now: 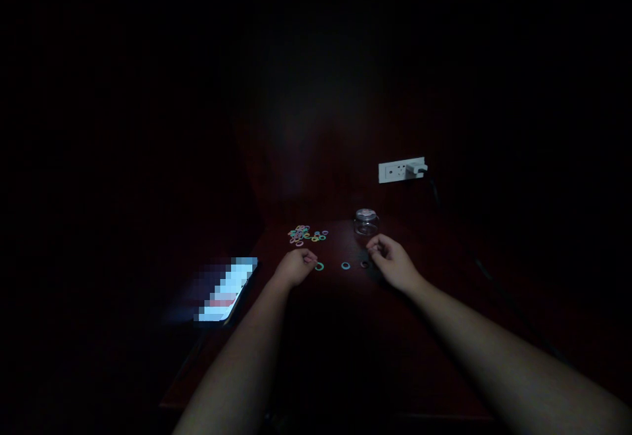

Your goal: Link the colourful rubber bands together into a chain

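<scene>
My left hand (296, 268) is closed, its curled fingertips at the left edge of a green ring, which looks like a small hair tie (320, 266). To the right of that lie a blue hair tie (345, 266) and a darker, pinkish one (364, 264), the three roughly in a row. My right hand (391, 260) has its fingers bent together just above and right of the pinkish one; whatever they hold, if anything, is too small to make out. Beyond my left hand is a loose pile of several coloured hair ties (299, 233). A clear lidded jar (366, 222) stands behind my right hand.
A lit phone (228, 290), its screen blurred out, lies left of my left forearm. On the wall at the back right is a white socket panel (395, 170) with a plug (416, 169) in it. The dark reddish table (340, 330) fades into deep shadow.
</scene>
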### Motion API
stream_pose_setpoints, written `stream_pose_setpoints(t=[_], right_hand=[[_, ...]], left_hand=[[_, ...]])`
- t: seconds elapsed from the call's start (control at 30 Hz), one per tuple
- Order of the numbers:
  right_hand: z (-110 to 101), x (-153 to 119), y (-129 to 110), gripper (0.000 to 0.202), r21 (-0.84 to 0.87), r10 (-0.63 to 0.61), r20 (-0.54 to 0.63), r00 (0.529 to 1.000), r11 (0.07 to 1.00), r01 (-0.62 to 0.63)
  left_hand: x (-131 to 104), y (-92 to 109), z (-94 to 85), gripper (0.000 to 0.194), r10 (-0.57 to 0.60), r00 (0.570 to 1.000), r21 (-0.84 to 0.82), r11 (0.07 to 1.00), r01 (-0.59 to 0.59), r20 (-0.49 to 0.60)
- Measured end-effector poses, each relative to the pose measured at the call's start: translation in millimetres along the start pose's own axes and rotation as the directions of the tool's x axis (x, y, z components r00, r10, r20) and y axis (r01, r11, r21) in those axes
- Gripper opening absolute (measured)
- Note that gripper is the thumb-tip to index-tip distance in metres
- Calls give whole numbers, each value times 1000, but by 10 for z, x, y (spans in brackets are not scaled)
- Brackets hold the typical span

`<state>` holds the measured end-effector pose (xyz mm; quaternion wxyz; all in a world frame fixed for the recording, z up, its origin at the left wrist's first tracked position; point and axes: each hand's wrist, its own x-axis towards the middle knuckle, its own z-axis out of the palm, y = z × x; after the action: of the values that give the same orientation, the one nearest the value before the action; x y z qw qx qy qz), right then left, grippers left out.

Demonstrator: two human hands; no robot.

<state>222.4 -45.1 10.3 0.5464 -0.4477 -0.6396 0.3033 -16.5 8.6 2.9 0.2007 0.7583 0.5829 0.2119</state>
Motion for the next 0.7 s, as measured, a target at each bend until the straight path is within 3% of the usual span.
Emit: stream_pose_setpoints(t=[0.23, 0.53, 0.63, 0.7], right_hand=[[-1, 10, 32, 4, -19, -23, 41, 999, 1000, 24], [13, 40, 80, 4, -31, -31, 68, 997, 999, 33], [30, 28, 102, 7, -76, -18, 146, 989, 997, 30], [53, -4, 102, 9, -98, 18, 283, 959, 995, 10]], left_hand=[[-13, 30, 25, 16, 54, 998, 58, 997, -56, 46], [-4, 11, -41, 21, 35, 998, 133, 991, -26, -61], [18, -19, -48, 21, 29, 997, 146, 989, -18, -76], [39, -44, -44, 23, 20, 995, 170, 986, -3, -100]])
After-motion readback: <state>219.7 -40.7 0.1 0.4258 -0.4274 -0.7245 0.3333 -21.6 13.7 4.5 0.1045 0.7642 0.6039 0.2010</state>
